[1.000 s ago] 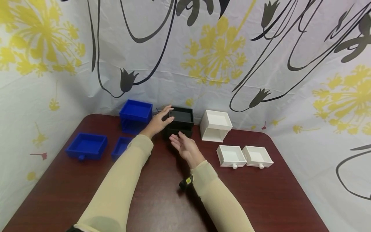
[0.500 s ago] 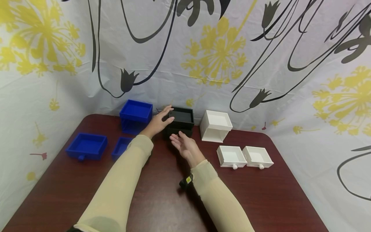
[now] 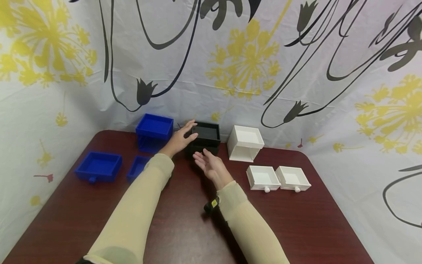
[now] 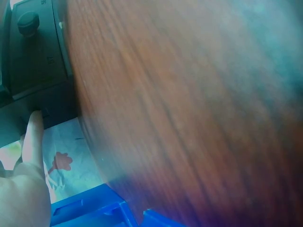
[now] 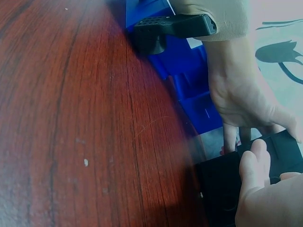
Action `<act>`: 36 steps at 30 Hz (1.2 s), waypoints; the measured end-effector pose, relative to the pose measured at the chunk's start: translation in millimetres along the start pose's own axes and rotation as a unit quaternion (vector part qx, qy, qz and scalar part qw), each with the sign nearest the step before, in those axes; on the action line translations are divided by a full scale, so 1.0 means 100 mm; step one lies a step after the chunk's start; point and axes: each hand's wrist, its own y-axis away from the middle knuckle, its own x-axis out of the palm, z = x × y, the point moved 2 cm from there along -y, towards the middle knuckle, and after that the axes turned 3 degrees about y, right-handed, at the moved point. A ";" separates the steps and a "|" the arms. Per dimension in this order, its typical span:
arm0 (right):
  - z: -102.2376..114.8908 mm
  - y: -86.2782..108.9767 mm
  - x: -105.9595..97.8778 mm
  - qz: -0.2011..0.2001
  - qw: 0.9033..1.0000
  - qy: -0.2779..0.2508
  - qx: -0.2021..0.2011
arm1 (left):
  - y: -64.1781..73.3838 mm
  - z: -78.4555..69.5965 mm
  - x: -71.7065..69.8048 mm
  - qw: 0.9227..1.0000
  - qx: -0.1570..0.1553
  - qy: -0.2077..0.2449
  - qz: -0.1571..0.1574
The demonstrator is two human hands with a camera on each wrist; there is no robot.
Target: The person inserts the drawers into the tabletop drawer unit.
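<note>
A small black drawer unit [image 3: 207,134] stands at the back middle of the table, with a shallow tray top. My left hand [image 3: 180,140] lies along its left side, thumb toward the front; in the left wrist view a straight finger [image 4: 34,137] touches the black side wall. The round knob [image 4: 28,22] of a black drawer shows on the front face there. Palm turned up, my right hand [image 3: 212,168] is at the unit's front with fingers extended and nothing in the palm. In the right wrist view its fingertips [image 5: 258,146] overlap the black front.
A blue drawer cabinet [image 3: 155,126] stands left of the black unit, with two blue drawers, one [image 3: 100,165] farther left, one [image 3: 136,167] partly behind my left sleeve. At right are a white cabinet [image 3: 245,141] and white drawers [image 3: 263,177]. A patterned cloth [image 3: 184,66] hangs behind.
</note>
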 end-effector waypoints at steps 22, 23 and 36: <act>0.03 -0.08 0.01 0.002 1.000 -0.009 0.006 | -0.03 0.06 0.01 1.000 -0.002 0.000 0.007; 0.03 -0.08 0.01 0.002 1.000 -0.009 0.005 | -0.03 0.06 0.01 1.000 -0.003 0.001 0.008; 0.07 -0.11 0.03 0.010 1.000 0.003 0.006 | -0.02 0.03 0.00 1.000 -0.001 0.009 0.012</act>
